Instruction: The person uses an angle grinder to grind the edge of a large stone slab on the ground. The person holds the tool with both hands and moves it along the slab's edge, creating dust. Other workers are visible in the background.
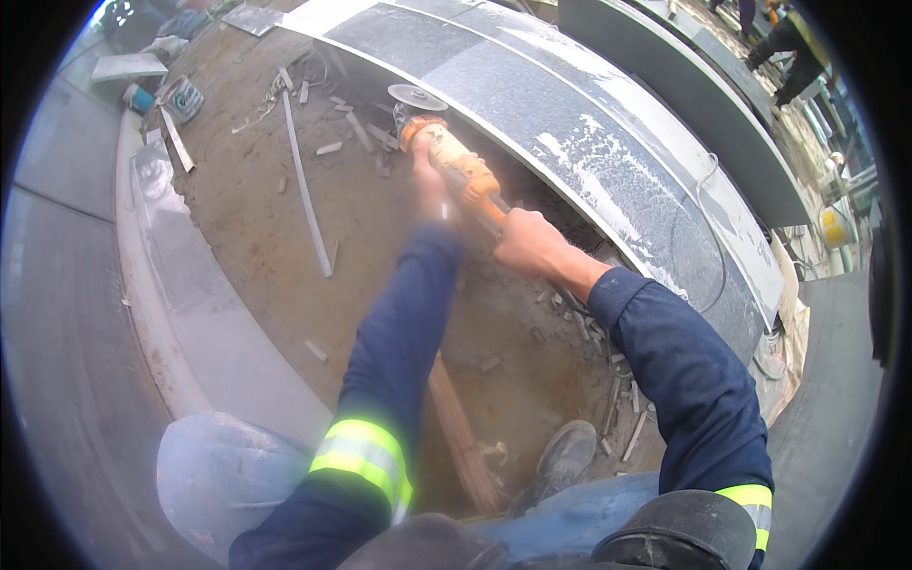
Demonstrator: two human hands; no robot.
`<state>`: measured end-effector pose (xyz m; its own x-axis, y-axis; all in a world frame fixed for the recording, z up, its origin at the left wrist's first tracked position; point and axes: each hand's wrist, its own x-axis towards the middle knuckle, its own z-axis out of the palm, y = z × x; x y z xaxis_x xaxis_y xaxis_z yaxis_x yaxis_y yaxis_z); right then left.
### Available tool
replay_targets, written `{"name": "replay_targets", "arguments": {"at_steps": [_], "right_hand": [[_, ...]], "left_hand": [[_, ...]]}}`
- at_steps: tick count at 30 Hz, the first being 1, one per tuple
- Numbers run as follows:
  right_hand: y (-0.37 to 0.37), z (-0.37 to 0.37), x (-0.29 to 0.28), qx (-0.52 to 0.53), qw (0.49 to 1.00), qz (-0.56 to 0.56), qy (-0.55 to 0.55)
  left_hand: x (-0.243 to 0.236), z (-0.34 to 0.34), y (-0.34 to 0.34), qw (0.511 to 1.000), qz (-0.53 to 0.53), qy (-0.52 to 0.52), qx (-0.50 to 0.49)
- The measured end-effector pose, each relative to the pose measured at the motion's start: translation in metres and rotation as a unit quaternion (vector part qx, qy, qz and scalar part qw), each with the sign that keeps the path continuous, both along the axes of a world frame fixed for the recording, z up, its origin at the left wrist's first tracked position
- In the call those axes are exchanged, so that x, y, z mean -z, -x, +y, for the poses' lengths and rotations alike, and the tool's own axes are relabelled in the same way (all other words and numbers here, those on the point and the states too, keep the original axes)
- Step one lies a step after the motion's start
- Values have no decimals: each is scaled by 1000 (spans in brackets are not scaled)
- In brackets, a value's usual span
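Slab (532, 104): grey, streaked white, cropped at the view's top.
Angle grinder (461, 169): held alongside the slab's near edge.
Right grip (532, 242): closed on the grinder's rear, near the slab.
Left grip (429, 185): wrapped around the grinder's front, partly hidden, blurred.
Disc (416, 97): overlapping the slab's edge; could kick back if pinched or twisted; hard to tell whether touching or spinning.
Offcuts (359, 131): strewn beside the slab, liable to upset footing.

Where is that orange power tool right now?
In the head view, the orange power tool is at upper middle, gripped by the left hand and right hand, its disc beside the grey slab.
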<state>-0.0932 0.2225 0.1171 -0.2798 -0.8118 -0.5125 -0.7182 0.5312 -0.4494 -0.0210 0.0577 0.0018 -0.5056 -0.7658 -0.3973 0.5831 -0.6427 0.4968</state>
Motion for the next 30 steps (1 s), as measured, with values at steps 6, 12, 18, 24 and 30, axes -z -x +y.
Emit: {"name": "replay_targets", "arguments": {"at_steps": [6, 12, 18, 24, 30], "right_hand": [[0, -5, -3, 8, 1000, -7, -4], [1, -13, 2, -1, 1000, -7, 5], [3, -20, 1, 11, 1000, -17, -11], [5, -28, 9, 2, 1000, 0, -3], [7, -32, 13, 15, 1000, -10, -6]], "left_hand": [[0, -9, -3, 1000, 17, -8, 17], [-2, -13, -3, 1000, 16, 0, 10], [-17, -10, -4, 998, 33, -31, 41], [-13, -18, -2, 998, 38, -28, 32], [-10, -23, -1, 999, 30, -6, 36]]}}
